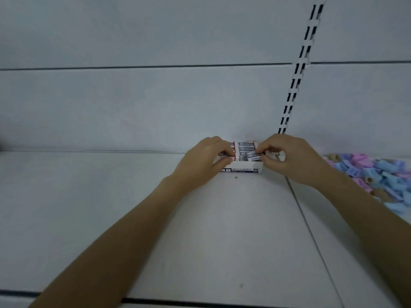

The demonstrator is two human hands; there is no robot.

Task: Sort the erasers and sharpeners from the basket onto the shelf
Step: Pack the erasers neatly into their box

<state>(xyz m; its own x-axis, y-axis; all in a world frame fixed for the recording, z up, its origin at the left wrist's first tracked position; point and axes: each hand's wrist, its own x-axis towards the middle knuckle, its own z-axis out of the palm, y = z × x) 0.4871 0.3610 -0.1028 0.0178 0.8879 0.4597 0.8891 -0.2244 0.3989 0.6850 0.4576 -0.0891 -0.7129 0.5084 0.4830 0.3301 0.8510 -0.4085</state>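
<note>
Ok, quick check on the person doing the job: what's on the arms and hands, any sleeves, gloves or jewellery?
Nothing worn that I can see. The left hand and right hand are bare: no gloves, and no ring shows. The left forearm and right forearm are uncovered to the frame's edge, with no sleeve, cuff, watch or wristband in view.

Loads of open shelf (89, 207) left of the eraser box (243, 169) — right side's clogged by the sharpener pile (378, 176), back panel (155, 107) right behind.
</note>
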